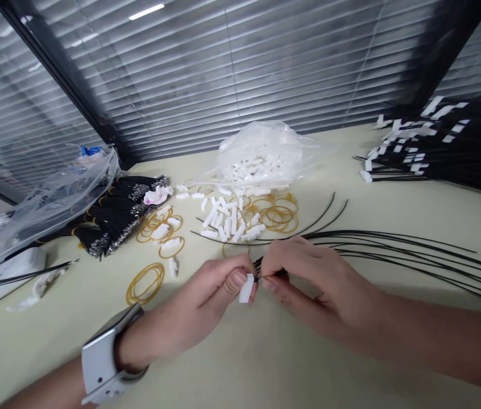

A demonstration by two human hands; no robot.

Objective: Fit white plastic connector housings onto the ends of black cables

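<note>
White connector [246, 289] pinched in left hand [217, 287], black wire [256, 279] in right hand [323, 278]; pale table [261, 358], blinds [240, 68] beyond

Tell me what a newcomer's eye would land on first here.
Probably the two hands meeting at the centre, the left hand pinching a white connector and the right hand gripping black cable beside it. Next, perhaps, the loose white pieces heaped just beyond them, before a clear plastic bag, and the dense black cable bundle with white ends at the far right.
</note>
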